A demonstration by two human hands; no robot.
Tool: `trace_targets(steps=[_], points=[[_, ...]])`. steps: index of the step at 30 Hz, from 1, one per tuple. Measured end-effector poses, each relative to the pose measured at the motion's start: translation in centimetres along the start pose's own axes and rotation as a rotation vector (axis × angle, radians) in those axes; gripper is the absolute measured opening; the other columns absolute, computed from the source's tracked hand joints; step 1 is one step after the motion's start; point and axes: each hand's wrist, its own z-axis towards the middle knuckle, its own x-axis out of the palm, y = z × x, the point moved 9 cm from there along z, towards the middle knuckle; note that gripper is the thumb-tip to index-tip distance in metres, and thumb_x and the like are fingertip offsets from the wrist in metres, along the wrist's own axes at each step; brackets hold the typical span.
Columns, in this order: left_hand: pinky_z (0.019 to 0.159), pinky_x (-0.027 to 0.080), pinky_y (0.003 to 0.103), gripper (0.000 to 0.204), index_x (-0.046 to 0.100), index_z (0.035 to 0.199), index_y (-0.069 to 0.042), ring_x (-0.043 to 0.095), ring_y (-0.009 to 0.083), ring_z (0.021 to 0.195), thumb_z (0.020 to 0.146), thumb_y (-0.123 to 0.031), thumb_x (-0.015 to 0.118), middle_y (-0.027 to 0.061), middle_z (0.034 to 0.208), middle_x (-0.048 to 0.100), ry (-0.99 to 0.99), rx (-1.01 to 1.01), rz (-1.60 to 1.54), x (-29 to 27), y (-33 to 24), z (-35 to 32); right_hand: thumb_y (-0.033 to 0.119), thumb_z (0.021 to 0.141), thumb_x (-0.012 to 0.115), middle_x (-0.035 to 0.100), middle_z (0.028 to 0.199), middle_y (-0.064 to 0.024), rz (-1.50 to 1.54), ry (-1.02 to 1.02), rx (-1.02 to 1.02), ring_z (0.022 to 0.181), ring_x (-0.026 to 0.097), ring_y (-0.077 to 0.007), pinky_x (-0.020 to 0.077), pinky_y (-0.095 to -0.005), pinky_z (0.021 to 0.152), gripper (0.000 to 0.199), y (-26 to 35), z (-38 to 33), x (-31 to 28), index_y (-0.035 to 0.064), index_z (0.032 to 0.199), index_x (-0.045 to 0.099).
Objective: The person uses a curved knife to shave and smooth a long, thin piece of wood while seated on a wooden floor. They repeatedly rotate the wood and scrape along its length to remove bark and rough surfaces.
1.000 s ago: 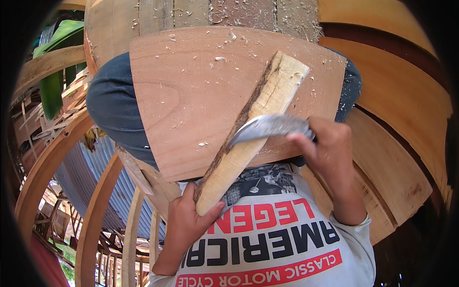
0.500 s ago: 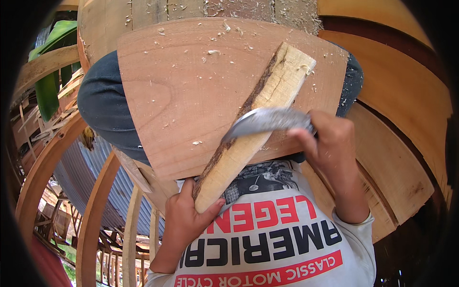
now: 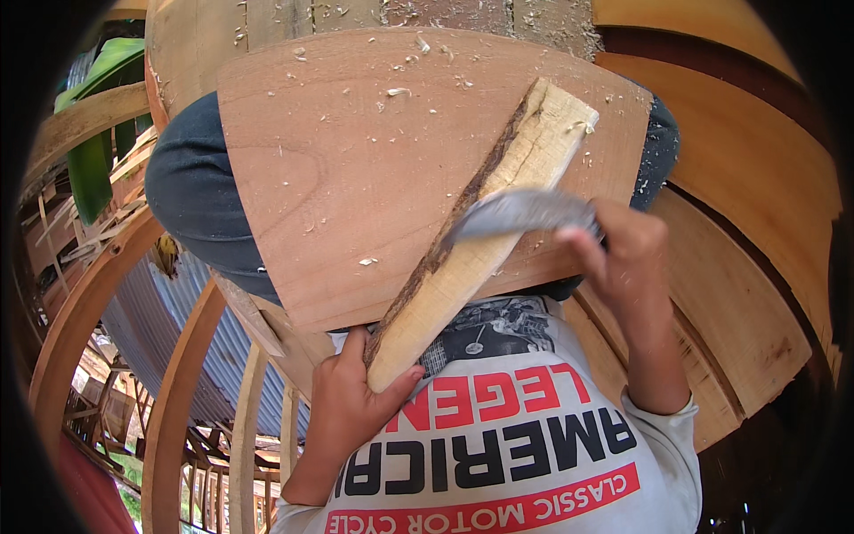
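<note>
My left hand (image 3: 360,392) grips the near end of a pale piece of wood (image 3: 445,289) with dark bark along its left edge. This piece slants away to the right, its far end on a wide reddish-brown board (image 3: 338,187) that lies across my lap. In my right hand (image 3: 630,254) is a curved knife (image 3: 525,214), fingers closed round its handle, which they hide. The blade, slightly blurred, crosses over the middle of the wood; whether it touches cannot be made out. A curled shaving clings near the wood's far corner.
Small shavings dot the board, and more cover the plank floor (image 3: 445,16) beyond it. My bent legs in dark trousers (image 3: 196,191) show on both sides. Curved wooden planks (image 3: 721,178) lie at the right. Wooden bars (image 3: 182,392) and corrugated metal sheeting (image 3: 236,307) are at the left.
The knife and my right hand have shifted slightly right along with the wood's far end. My left hand keeps its hold on the near end.
</note>
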Motion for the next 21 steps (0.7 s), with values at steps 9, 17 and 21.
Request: trace_targets(steps=[9,17,21], points=[[0.06,0.052,0.039,0.055,0.051,0.106,0.005,0.067,0.038,0.071,0.079,-0.04,0.07,0.0221,0.077,0.066,0.022,-0.004,0.018,0.6,-0.1,0.2,0.043,0.085,0.066,0.051,0.051,-0.0135,0.076,-0.02,0.164,0.042,0.052,-0.0238,0.0399,-0.0334,0.043,0.043,-2.1,-0.3,-0.2,0.001,0.075,0.065],[0.061,0.051,0.04,0.057,0.051,0.105,0.005,0.066,0.0405,0.073,0.08,-0.042,0.069,0.0238,0.078,0.065,0.01,-0.006,0.009,0.8,0.1,-0.2,0.041,0.083,0.068,0.051,0.055,-0.0166,0.063,-0.068,0.462,0.048,0.054,-0.033,0.0424,-0.0374,0.046,0.046,-6.5,0.2,-1.4,0.0014,0.065,0.054],[0.059,0.05,0.039,0.053,0.052,0.097,0.005,0.066,0.0411,0.071,0.078,-0.041,0.071,0.0241,0.072,0.063,0.013,-0.017,0.057,0.3,1.1,0.1,0.039,0.084,0.068,0.047,0.052,-0.0167,0.006,-0.041,0.139,0.042,0.05,-0.0285,0.0388,-0.0355,0.043,0.046,-2.5,-0.7,-1.5,-0.0004,0.065,0.054]])
